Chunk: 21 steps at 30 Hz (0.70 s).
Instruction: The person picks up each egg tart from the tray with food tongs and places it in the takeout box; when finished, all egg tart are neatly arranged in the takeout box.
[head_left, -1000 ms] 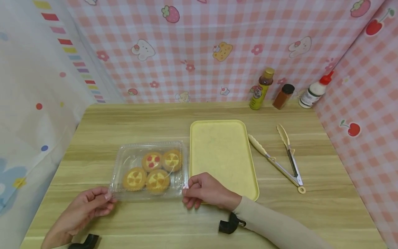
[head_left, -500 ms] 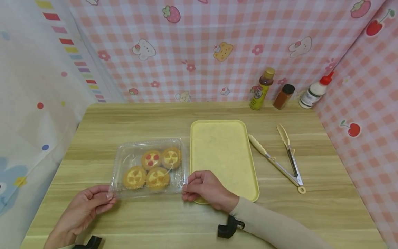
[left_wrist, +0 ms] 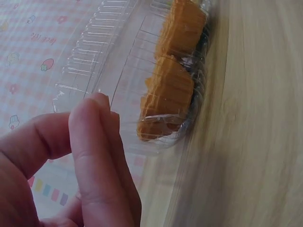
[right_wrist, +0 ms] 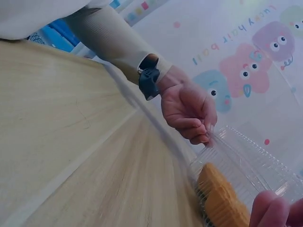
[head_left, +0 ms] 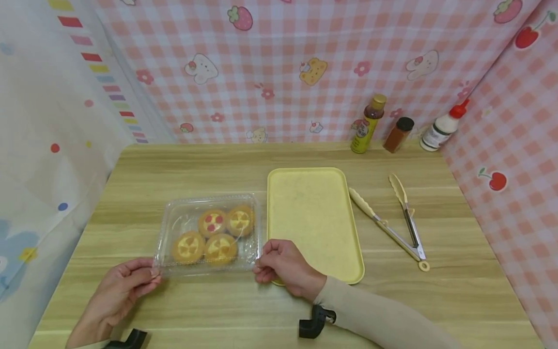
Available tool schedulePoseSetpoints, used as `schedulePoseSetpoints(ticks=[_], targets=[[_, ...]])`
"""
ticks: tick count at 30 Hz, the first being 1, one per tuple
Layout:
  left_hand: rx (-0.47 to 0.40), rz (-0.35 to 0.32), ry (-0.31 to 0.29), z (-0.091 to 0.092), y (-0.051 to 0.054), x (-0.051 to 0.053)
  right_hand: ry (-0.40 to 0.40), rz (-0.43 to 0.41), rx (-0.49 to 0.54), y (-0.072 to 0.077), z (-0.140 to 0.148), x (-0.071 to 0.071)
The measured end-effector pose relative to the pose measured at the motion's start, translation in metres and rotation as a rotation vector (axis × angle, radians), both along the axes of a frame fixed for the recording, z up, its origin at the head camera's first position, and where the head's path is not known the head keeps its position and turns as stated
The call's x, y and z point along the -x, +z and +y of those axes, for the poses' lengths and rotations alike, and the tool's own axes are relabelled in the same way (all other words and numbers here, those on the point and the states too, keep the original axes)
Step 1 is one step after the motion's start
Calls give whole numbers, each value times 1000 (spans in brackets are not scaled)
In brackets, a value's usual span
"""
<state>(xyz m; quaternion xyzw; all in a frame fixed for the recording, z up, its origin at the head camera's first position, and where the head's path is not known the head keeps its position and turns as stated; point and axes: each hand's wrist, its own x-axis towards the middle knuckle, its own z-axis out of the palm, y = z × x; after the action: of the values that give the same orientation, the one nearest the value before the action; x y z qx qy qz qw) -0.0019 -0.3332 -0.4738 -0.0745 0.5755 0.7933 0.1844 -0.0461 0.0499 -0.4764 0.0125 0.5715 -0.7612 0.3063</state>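
Note:
A clear plastic clamshell box [head_left: 178, 224] sits at the left of the table, with several egg tarts [head_left: 188, 247] inside; one has red pieces on top. My left hand [head_left: 119, 291] pinches its near left corner between thumb and fingers. At the near right corner, my right hand [head_left: 289, 266] pinches the rim the same way. In the left wrist view, the left hand [left_wrist: 94, 161] is close to the box's ribbed lid edge [left_wrist: 94, 42], beside the tarts [left_wrist: 170, 90]. The right wrist view shows the left hand [right_wrist: 189, 106] across the box and right fingertips [right_wrist: 272, 212] at the lower corner.
A yellow tray [head_left: 311, 213] lies right of the box, partly under my right hand. Spread tongs [head_left: 394, 237] lie beyond it. Along the back right stand a yellow-capped bottle [head_left: 367, 126], a black-lidded jar [head_left: 398, 135] and a red-tipped bottle [head_left: 439, 131].
The box has shifted slightly away from me, both hands still on its near corners. My right hand's lower fingers have drawn up a little. Tray and tongs have stayed put.

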Motion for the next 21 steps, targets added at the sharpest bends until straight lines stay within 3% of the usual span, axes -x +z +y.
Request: schedulePoseSetpoints(ticks=[6, 12, 15, 18, 21], targets=[[-26, -23, -8, -3, 1, 0, 32, 4, -39, 4, 3, 0], [-108, 11, -42, -8, 2, 0, 92, 47, -110, 7, 9, 3], [-101, 12, -53, -9, 3, 0, 123, 75, -153, 7, 14, 5], [6, -9, -37, -10, 7, 2, 140, 116, -187, 8, 21, 8], [284, -10, -18, -8, 15, 7, 167, 176, -212, 12, 34, 12]])
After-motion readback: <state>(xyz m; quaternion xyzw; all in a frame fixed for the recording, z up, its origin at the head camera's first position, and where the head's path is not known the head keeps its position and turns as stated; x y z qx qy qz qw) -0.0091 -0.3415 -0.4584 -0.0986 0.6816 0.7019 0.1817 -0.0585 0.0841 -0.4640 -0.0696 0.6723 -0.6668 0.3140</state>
